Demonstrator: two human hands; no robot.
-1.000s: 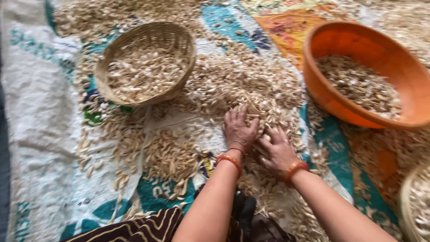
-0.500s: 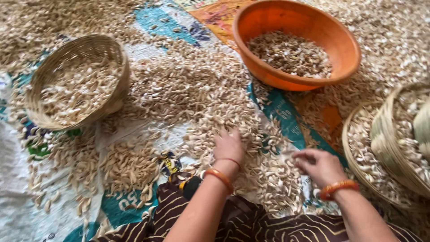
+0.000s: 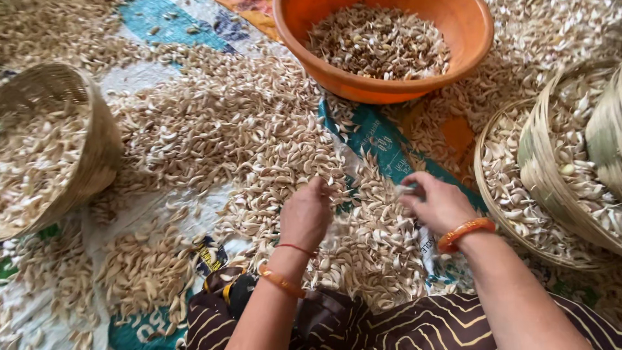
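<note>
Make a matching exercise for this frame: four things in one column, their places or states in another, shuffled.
Things:
1. orange bowl
2. woven basket
3. left hand
4. right hand

Places or states:
A. far left edge
B. pinching a pale clove above the pile
C. top centre, part-filled
D. resting palm-down on the spread garlic cloves

Pairs: 1-C, 2-A, 3-D, 4-B

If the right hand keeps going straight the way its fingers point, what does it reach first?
The right hand points up-left, so it would probably meet loose garlic cloves on the printed sheet first; the orange bowl lies farther, though depth is unclear.
</note>
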